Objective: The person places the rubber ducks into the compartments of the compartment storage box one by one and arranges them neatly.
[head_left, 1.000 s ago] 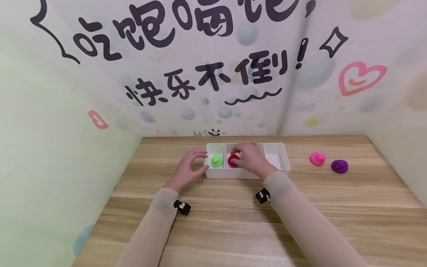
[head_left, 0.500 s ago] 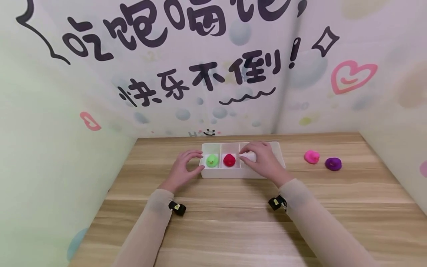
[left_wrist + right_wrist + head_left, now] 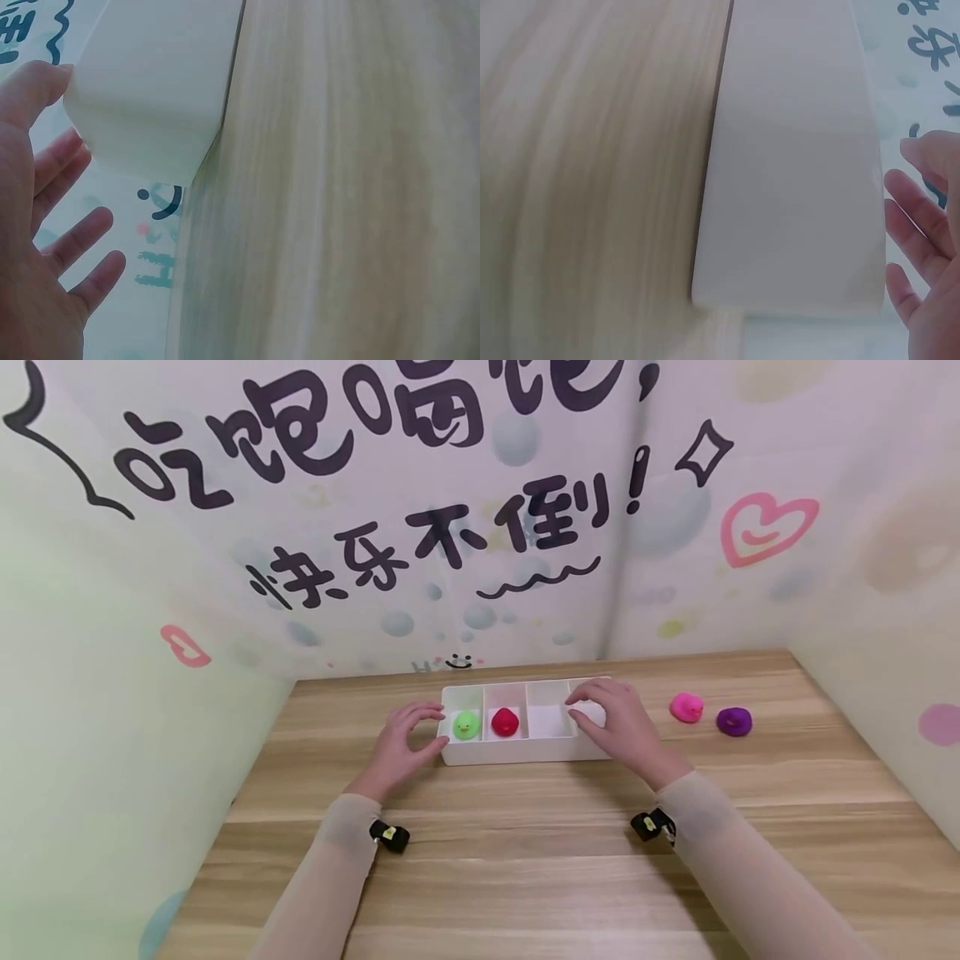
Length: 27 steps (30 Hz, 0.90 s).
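Note:
A white divided box (image 3: 510, 750) stands near the back of the table. A green rubber duck (image 3: 467, 724) sits in its leftmost compartment, and a red rubber duck (image 3: 505, 722) in the one beside it. My left hand (image 3: 397, 752) holds the box's left end, thumb and fingertips at its corners; the left wrist view shows the thumb (image 3: 45, 86) on the rim. Over the right end hovers my right hand (image 3: 622, 727), thumb and fingers apart with nothing between them. It partly hides the rightmost compartment. In the right wrist view its fingers (image 3: 919, 217) are loosely spread beside the box.
To the right of the box lie a pink rubber duck (image 3: 686, 707) and a purple rubber duck (image 3: 734, 722) on the wooden table (image 3: 480, 868). Behind the table hangs a printed white backdrop (image 3: 360, 568).
My right hand has let go of the red duck, which now sits in its compartment, and has moved right along the box. My left hand stays at the left end. The head view has shifted.

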{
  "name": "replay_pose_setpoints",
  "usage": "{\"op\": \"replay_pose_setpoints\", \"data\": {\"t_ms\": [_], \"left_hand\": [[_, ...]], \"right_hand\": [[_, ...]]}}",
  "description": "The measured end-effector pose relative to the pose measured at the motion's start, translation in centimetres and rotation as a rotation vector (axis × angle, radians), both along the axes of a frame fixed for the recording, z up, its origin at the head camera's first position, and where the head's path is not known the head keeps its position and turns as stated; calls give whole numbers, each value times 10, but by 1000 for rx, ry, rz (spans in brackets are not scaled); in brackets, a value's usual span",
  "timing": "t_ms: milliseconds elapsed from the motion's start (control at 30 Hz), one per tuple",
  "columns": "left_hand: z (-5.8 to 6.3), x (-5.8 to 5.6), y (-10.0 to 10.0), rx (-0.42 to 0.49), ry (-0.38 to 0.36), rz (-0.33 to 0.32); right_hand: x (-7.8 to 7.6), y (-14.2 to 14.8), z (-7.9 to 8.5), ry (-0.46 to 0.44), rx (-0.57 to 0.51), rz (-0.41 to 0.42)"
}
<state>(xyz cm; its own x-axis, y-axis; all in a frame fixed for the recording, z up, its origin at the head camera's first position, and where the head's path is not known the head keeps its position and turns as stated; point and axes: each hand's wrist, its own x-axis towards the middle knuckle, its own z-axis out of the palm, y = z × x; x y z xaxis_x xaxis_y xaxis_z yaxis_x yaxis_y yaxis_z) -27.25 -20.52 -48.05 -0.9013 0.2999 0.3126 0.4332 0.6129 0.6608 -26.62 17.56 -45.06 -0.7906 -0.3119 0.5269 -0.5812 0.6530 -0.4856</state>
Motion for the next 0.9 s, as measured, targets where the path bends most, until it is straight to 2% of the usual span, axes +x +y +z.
{"op": "replay_pose_setpoints", "data": {"t_ms": [233,433,700,900], "left_hand": [[0,0,1,0,1,3],[0,2,1,-5,-2,9],[-3,0,0,-5,-10,3],[-2,1,0,-2,-2,3]], "right_hand": [[4,28,2,88,-26,-39],[8,51,-2,107,-35,-83],[17,76,-3,94,0,-135],[25,94,-4,22,38,-195]]}}
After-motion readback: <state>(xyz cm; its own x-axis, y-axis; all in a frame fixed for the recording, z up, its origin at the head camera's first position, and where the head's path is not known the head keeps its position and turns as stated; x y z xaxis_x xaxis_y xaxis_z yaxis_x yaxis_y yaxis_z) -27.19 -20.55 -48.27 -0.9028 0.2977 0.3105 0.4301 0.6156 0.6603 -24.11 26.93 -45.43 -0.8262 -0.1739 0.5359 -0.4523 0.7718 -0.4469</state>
